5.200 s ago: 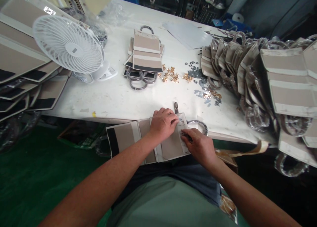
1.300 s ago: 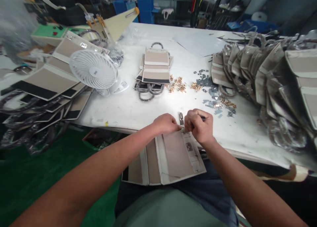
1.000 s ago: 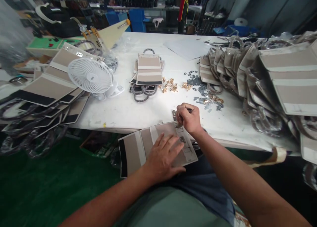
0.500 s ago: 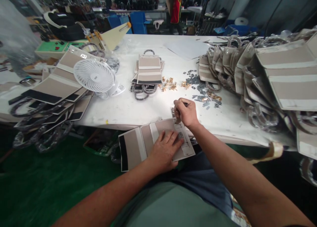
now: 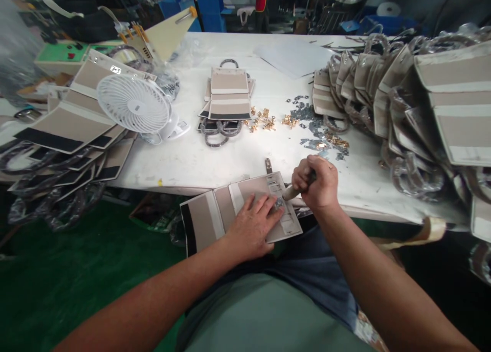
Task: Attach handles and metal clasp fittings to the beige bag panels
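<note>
A beige panel point(image 5: 224, 201) with pale strips and a black end band lies across the near table edge. My left hand point(image 5: 253, 224) rests flat on it with the fingers spread, the fingertips beside a small grey metal piece. My right hand point(image 5: 316, 182) is closed round the handle of a tool point(image 5: 292, 192), whose pale end is over the panel's right part, near the metal piece. The tool's full shape is hidden by the fist. A small strap with a metal fitting point(image 5: 268, 165) sticks out past the panel's far edge.
Gold fittings point(image 5: 264, 119) and grey metal plates point(image 5: 309, 116) lie scattered on the white table point(image 5: 184, 165). A small panel stack point(image 5: 229, 93) stands beyond. A white fan point(image 5: 134, 106) and more panels point(image 5: 69, 122) are at left; many bag pieces point(image 5: 460, 111) crowd the right.
My right hand has moved right and a little nearer with the tool, uncovering the strap fitting. My left hand stays flat on the panel. The camera view has shifted slightly.
</note>
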### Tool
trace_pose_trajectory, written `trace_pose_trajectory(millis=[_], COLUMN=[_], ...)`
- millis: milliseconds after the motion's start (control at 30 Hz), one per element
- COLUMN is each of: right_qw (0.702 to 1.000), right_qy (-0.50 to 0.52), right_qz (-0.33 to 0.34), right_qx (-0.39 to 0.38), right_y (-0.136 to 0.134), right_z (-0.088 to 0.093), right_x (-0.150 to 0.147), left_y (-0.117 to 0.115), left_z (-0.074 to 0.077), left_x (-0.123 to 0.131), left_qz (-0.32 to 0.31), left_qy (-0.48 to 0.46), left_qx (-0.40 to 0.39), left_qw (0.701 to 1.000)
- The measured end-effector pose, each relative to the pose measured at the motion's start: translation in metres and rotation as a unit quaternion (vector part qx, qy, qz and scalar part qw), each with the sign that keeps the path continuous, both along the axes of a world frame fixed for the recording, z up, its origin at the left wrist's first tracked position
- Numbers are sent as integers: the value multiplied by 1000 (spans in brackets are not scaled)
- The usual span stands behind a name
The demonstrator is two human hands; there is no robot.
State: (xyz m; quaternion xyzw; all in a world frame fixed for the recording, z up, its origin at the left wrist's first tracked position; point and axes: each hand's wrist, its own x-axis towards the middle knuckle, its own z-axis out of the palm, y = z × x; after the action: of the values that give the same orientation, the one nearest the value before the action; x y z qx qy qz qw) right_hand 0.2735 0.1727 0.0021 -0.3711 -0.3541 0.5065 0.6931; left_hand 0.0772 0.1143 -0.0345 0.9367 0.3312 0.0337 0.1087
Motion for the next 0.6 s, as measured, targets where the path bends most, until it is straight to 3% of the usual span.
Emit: trace_pose_trajectory(millis=[233, 367, 433, 500, 600], right_qw=[994, 994, 999, 990, 934], right_qy=[73, 73, -1, -138, -346], right_qz=[-26, -48, -38, -5, 60], right_qx=[-80, -72, -38, -2, 60], right_y=[4, 2, -4, -12, -21], right_z=[-20, -19, -15, -10, -2], right_x=[9, 2, -8, -20, -34], left_y=[3, 5, 6, 6, 4], left_z=[-5, -8, -9, -8, -8], left_x=[-2, -3, -3, -4, -5], left_qz=[-4, -9, -12, -11, -4], left_qy=[-7, -16, -23, -28, -39], left_qx=[-9, -11, -14, -17, -19], left_qw=[1000, 1000, 1000, 999, 999])
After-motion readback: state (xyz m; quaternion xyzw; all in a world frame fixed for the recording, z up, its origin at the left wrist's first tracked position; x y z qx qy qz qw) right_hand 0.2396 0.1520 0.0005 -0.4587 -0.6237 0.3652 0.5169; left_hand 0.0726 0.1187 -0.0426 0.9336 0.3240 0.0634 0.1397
